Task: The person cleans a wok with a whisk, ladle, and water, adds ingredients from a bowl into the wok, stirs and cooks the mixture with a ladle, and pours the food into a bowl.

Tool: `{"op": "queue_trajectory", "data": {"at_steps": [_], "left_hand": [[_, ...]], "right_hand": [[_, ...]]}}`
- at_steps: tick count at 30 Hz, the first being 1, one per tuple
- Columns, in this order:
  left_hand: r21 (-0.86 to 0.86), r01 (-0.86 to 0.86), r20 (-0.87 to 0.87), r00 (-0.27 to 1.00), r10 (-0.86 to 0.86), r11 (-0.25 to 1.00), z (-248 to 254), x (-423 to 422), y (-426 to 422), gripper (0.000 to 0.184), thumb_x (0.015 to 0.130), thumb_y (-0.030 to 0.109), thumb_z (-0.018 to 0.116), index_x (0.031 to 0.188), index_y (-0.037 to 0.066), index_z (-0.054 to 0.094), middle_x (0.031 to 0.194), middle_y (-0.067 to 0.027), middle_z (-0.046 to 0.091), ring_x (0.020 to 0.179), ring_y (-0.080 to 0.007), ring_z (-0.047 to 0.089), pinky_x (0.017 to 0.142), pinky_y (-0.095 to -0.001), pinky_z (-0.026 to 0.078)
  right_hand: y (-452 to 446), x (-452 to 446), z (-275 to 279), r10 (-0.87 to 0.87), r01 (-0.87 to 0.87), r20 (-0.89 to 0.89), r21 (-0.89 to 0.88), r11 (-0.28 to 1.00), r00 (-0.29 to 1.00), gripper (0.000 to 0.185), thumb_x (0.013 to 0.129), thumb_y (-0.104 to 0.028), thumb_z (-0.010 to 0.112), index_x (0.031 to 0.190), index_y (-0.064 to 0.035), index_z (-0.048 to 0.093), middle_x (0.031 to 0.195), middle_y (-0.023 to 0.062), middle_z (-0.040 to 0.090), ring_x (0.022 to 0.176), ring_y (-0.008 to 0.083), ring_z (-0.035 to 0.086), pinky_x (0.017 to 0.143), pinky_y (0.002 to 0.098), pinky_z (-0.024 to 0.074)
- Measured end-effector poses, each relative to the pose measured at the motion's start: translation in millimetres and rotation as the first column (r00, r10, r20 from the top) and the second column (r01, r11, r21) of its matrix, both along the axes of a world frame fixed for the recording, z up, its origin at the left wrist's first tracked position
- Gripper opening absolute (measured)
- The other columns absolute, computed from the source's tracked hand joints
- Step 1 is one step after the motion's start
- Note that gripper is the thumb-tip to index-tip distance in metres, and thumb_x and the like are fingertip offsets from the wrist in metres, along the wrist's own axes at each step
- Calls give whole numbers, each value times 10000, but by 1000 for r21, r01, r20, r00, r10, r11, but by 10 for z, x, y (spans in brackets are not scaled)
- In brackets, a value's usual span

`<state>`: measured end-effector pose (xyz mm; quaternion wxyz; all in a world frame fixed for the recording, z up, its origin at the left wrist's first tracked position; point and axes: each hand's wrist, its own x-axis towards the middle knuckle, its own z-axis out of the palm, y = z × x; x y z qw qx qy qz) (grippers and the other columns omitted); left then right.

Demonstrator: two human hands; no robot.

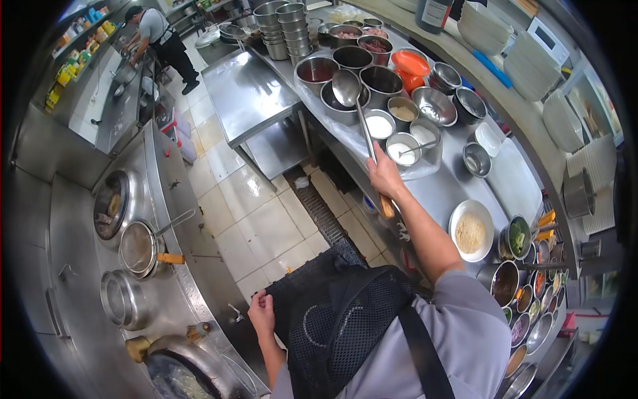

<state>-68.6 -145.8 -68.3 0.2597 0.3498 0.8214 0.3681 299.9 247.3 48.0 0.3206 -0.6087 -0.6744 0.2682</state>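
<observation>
My right hand (385, 174) is wrapped around the long handle of a steel ladle (367, 130). The wooden end of the handle sticks out below my wrist. The ladle's bowl rests over or in the mouth of a steel pot (335, 110); I cannot tell whether it touches the contents. Close to it stand a bowl of white powder (380, 125), a second bowl of white grains (403, 150) with a spoon, and a tub of tan seasoning (403, 110). My left hand (262, 311) hangs beside the stove front, fingers loosely curled, nothing visible in them.
On the left, the stove counter carries a wok (179, 372), a strainer (138, 246) and steel pots. A steel table (249, 90) stands ahead, beside a floor drain (319, 209). A white bowl of crumbs (472, 229) sits at right. Another person (156, 40) works far off.
</observation>
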Motion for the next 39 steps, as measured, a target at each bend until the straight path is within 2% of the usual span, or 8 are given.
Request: {"op": "queue_trajectory", "data": {"at_steps": [5, 7, 8, 10, 23, 31, 35, 39], "left_hand": [[-26, -33, -18, 999, 33, 999, 64, 63, 166, 291, 962, 166, 751, 1194, -8, 726, 922, -126, 777, 835, -184, 743, 796, -332, 596], [-6, -44, -10, 999, 44, 999, 24, 63, 212, 286, 967, 161, 745, 1194, -11, 724, 942, -132, 779, 851, -186, 746, 807, -333, 596], [-5, -46, -8, 999, 46, 999, 61, 89, 252, 286, 967, 161, 745, 1194, -11, 724, 942, -132, 779, 851, -186, 746, 807, -333, 596], [22, -23, -28, 999, 24, 999, 141, 124, 324, 283, 974, 157, 738, 1197, -17, 720, 959, -139, 779, 861, -191, 748, 814, -332, 596], [64, -81, 38, 996, 79, 995, 58, -43, 63, 279, 981, 154, 720, 1190, -31, 715, 978, -137, 771, 909, -187, 737, 846, -330, 586], [3, -10, -40, 999, 10, 1000, 85, -307, -677, 318, 960, 205, 699, 1226, 32, 698, 1103, -170, 745, 999, -328, 739, 889, -403, 586], [-5, -109, 12, 994, 109, 994, -71, -469, -1241, 319, 971, 239, 676, 1229, 52, 693, 1104, -155, 744, 1023, -334, 725, 902, -435, 578], [-40, -162, 4, 987, 162, 986, -60, -486, -1810, 310, 978, 249, 663, 1229, 69, 695, 1130, -145, 737, 1061, -331, 710, 927, -450, 567]], "right_hand": [[249, 139, 50, 32, -19, 130, -101, 995, 991, 663, 1012, -246, 525, 1563, 60, 320, 1111, 377, 688, 965, 514, 704, 900, 544, 546], [284, 173, 160, 28, -95, -200, -332, 938, 979, 691, 1024, -233, 552, 1604, 34, 288, 931, 241, 704, 679, 325, 709, 637, 452, 577], [280, 177, 204, 30, -96, -198, -332, 938, 980, 691, 1024, -233, 552, 1604, 34, 288, 931, 241, 704, 679, 325, 709, 637, 452, 577], [223, 163, 295, -182, -111, -568, -441, 891, 802, 727, 1042, -210, 568, 1651, -13, 224, 775, 73, 580, 525, 134, 552, 465, 323, 485], [-246, 170, 618, -165, -140, -659, -384, 913, 734, 741, 1067, -269, 615, 1673, -106, 220, 775, -13, 520, 541, 73, 488, 456, 259, 437], [-1166, -291, 1177, -139, -273, -670, -471, 839, 729, 545, 1091, -220, 556, 1603, -120, 400, 687, -43, 434, 408, 40, 337, 337, 207, 284], [-1755, -1013, 1507, 52, -556, -715, -495, 668, 698, 549, 1089, -221, 566, 1599, -105, 398, 734, 0, 468, 416, 36, 380, 333, 208, 346], [-2196, -1866, 1605, 250, -832, -802, -472, 292, 543, 536, 1113, -197, 508, 1608, -72, 347, 761, 10, 457, 434, 30, 384, 342, 190, 338]]}}
